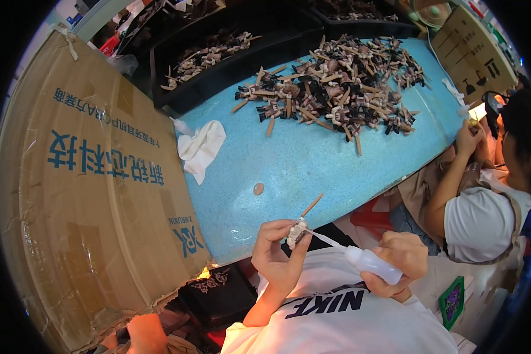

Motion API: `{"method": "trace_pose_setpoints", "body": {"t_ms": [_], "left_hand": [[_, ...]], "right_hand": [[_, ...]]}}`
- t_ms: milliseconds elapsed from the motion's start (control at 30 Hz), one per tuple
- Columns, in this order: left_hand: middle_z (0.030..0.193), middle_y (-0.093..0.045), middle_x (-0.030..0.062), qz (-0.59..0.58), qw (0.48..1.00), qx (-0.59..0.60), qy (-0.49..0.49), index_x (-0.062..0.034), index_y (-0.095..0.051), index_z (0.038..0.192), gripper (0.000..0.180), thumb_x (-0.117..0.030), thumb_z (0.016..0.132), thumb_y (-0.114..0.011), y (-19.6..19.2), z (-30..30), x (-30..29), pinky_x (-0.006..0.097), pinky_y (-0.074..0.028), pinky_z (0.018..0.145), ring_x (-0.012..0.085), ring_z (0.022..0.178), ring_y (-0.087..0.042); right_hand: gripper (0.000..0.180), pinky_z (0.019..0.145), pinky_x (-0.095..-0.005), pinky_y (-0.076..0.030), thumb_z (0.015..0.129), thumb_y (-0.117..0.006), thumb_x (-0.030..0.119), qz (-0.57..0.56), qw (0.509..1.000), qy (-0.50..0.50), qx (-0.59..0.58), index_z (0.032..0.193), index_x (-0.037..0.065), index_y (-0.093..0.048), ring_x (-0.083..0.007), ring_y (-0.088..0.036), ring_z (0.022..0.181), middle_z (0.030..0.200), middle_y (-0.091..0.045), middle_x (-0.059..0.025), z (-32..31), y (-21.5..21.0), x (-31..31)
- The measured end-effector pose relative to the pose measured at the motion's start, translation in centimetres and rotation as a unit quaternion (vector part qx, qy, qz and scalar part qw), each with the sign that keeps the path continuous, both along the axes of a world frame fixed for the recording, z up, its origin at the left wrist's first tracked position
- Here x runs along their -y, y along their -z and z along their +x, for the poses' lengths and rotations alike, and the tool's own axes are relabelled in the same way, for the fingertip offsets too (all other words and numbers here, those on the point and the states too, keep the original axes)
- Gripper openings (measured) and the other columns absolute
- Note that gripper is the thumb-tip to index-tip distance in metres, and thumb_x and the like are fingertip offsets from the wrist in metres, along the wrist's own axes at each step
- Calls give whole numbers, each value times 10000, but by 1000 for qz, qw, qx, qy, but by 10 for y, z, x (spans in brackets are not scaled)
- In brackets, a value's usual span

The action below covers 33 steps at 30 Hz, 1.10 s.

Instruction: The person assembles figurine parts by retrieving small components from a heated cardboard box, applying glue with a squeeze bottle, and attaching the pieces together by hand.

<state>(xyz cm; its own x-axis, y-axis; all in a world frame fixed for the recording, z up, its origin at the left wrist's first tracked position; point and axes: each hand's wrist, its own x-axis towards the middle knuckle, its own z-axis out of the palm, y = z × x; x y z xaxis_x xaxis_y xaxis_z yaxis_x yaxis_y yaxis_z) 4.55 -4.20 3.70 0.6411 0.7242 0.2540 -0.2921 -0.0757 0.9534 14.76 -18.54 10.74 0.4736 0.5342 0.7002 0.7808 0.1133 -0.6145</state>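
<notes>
Between the thumb and fingers of my left hand (277, 253) is a small figurine (297, 234), pale and brownish, with a thin tan stick-like part jutting up and to the right. My right hand (404, 256) is wrapped around a translucent white squeeze bottle (371, 264), tilted so its long thin nozzle (324, 238) points left. The nozzle tip meets the figurine, or comes very close to it. Both hands are just off the near edge of the blue table (236, 218). A small oval tan piece (258, 189) lies on the table beyond my left hand.
A large heap of similar figurines (336, 88) covers the far table. Behind it stands a black tray (159, 88) holding more. A white cloth (203, 147) lies beside the big cardboard box (94, 200) at left. Another person (481, 218) works at right. A black bin (218, 310) sits below.
</notes>
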Motion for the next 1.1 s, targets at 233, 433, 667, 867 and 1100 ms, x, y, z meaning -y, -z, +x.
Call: {"method": "trace_pose_setpoints", "body": {"t_ms": [233, 433, 667, 867, 1100], "left_hand": [[946, -582, 146, -62, 998, 20, -13, 13, -536, 895, 290, 121, 677, -696, -1, 3, 2, 270, -481, 731, 170, 827, -587], [953, -540, 137, -12, 1000, -9, 4, 11, -480, 894, 206, 77, 759, -620, 1, 2, -1, 317, -545, 681, 200, 771, -612], [969, -533, 144, -39, 999, -1, 15, 13, -474, 891, 197, 87, 765, -605, -2, 4, 0, 327, -568, 674, 186, 776, -601], [944, -587, 144, -107, 994, 15, -7, 17, -545, 878, 259, 113, 688, -692, -4, 4, 4, 262, -487, 717, 161, 815, -594], [941, -585, 146, -101, 995, 13, 1, 23, -544, 876, 256, 114, 686, -689, -4, 6, 4, 260, -492, 726, 162, 816, -595]], "right_hand": [[287, 330, -256, -291, 618, -697, 191, -9, 1000, 6, 2, 677, -47, -547, -167, -399, 326, 452, -450, -66, 2, 2, -2], [311, 349, -253, -289, 570, -757, 94, -19, 1000, -15, -3, 786, -22, -565, -166, -400, 360, 501, -464, -50, 2, 0, 2], [313, 345, -258, -317, 570, -765, 116, -22, 999, -43, -13, 786, -3, -571, -173, -425, 370, 506, -469, -42, 2, -1, 2], [309, 344, -254, -322, 565, -770, 101, -41, 997, -69, -24, 785, 1, -578, -175, -439, 376, 508, -471, -39, 3, -1, -2], [293, 341, -255, -315, 563, -770, 99, -47, 997, -49, -26, 763, -6, -584, -170, -428, 366, 505, -476, -47, 2, -3, 1]]}}
